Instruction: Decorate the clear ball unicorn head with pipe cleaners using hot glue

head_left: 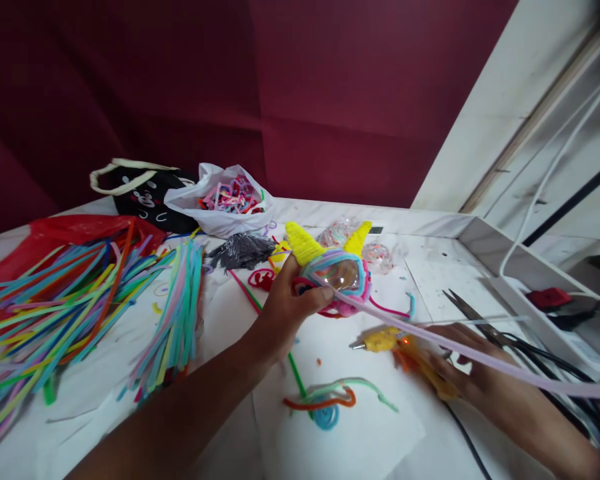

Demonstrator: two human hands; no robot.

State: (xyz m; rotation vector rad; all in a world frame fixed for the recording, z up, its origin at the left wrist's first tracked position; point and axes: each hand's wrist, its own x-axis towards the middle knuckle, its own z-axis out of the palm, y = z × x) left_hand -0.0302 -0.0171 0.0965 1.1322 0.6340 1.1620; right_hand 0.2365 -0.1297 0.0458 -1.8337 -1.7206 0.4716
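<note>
Thumb and fingers of the left hand (pixel 289 305) are pinched around a pipe-cleaner figure (pixel 338 272), which is held just above the table (pixel 80 427). The figure is wound in pastel strands around a clear ball and topped by two yellow ears. A lilac pipe cleaner (pixel 455 351) is stretched from it across the right hand (pixel 485 381), which is laid flat beside a yellow glue gun (pixel 384 340); whether its fingers grip anything cannot be told through the blur. Scissors (pixel 475 316) are seen just behind, and a bundle of coloured pipe cleaners (pixel 80 300) is spread far left.
</note>
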